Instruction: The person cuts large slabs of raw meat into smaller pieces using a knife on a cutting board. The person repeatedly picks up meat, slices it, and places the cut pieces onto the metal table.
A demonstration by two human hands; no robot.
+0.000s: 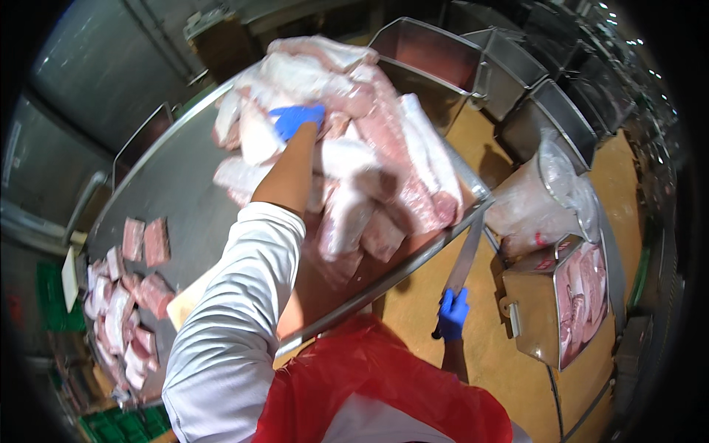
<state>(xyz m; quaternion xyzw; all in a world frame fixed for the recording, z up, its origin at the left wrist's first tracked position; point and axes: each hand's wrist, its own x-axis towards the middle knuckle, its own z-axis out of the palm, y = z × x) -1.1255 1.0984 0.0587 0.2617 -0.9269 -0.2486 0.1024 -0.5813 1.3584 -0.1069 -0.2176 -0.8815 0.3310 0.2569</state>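
Note:
A large heap of raw pale pink meat pieces [343, 159] lies on the far part of the metal table. My left hand [297, 119], in a blue glove, reaches into the heap. Its fingers close over the edge of a whitish piece of meat [258, 136], partly hidden among its neighbours. Out beyond the table's right edge, my right hand [452, 315], also gloved in blue, grips a long knife [465, 258] by its dark handle. The blade points away from me, its tip close to the table corner.
The metal table [188, 184] carries smaller cut pieces [122, 317] at left and a pale cutting board [196, 295] under my left arm. On the floor at right stand a metal bin [532, 310] of meat strips, a plastic-lined container [543, 192] and several metal tubs [550, 118].

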